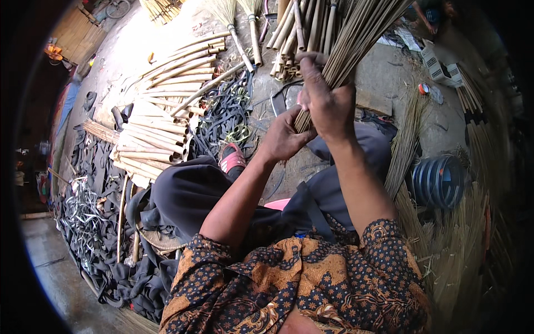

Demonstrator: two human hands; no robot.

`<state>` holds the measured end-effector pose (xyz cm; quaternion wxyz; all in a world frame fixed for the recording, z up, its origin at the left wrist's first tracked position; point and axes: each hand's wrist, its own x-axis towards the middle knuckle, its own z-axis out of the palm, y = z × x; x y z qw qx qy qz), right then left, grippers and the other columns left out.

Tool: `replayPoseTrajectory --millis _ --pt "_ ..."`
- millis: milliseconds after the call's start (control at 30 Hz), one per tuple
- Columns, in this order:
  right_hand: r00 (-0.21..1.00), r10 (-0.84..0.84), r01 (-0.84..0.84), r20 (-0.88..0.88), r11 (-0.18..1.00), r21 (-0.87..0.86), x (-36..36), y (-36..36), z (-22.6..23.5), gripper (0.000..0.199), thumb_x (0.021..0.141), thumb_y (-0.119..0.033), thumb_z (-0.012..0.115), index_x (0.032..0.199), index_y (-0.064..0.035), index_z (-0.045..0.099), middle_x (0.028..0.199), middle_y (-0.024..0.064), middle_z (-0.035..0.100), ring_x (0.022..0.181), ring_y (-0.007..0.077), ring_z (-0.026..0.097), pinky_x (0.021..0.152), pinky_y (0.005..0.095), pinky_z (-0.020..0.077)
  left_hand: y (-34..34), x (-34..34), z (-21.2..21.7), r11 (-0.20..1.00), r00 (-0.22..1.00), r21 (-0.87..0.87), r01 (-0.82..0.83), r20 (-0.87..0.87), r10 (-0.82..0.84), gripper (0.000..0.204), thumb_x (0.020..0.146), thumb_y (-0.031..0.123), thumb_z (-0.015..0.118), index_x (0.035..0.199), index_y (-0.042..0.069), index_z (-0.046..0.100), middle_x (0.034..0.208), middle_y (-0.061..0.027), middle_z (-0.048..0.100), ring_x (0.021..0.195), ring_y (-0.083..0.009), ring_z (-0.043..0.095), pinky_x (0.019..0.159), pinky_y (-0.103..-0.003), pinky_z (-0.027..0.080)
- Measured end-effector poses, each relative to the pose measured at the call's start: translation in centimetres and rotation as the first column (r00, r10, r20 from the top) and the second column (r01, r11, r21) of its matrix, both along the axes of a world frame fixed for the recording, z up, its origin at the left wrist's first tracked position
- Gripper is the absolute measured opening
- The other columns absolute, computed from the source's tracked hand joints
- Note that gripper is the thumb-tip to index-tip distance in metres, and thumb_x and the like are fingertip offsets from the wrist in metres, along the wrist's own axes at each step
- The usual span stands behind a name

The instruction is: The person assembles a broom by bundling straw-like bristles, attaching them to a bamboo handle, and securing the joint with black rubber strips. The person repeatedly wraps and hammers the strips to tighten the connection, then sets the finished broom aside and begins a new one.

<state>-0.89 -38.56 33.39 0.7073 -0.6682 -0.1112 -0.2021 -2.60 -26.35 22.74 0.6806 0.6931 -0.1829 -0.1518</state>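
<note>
A bundle of thin brown broom sticks [361, 42] slants up and to the right in front of me. My left hand [286, 135] closes around its lower end, where the cut tips poke out between thumb and fingers. Higher up, my right hand [328, 103] wraps the same bundle, its thumb lying along the sticks. Most of the right fingers are hidden behind the bundle. Beyond my hands lies a stack of bamboo handles [286, 50], close behind the bundle.
Bamboo tubes [158, 133] lie piled at the left, beside black rubber strips [222, 111]. Finished brooms [239, 42] rest at the far side. Loose sticks [406, 145], a clear blue plastic jug [439, 181] and a white crate [439, 67] are on the right.
</note>
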Motion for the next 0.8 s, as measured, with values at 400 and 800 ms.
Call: replayPoseTrajectory --millis 400,800 --pt "0.954 0.152 -0.177 -0.257 0.981 -0.076 -4.1 -0.8 -12.6 0.029 0.096 -0.006 0.075 0.123 0.001 0.069 0.086 -0.0008 0.068 0.071 0.0059 0.062 0.066 0.0248 0.0513 -1.4 -2.9 -10.6 0.992 0.986 0.029 -0.125 0.112 0.121 0.033 0.091 0.013 0.07 0.12 -0.003 0.07 0.105 -0.0171 0.077 0.102 -0.0222 0.073 0.091 -0.037 0.055" --pt "0.983 0.176 -0.183 -0.052 0.952 -0.246 -3.0 -0.7 -8.9 0.032 0.094 -0.015 0.078 0.122 -0.0006 0.07 0.105 0.0107 0.076 0.095 0.0174 0.072 0.089 0.0334 0.0573 -2.2 -2.6 -10.2 0.972 0.952 -0.059 -0.225 0.2 0.233 0.044 0.092 0.016 0.069 0.13 -0.005 0.064 0.126 -0.0227 0.071 0.117 -0.0321 0.068 0.101 -0.041 0.052"
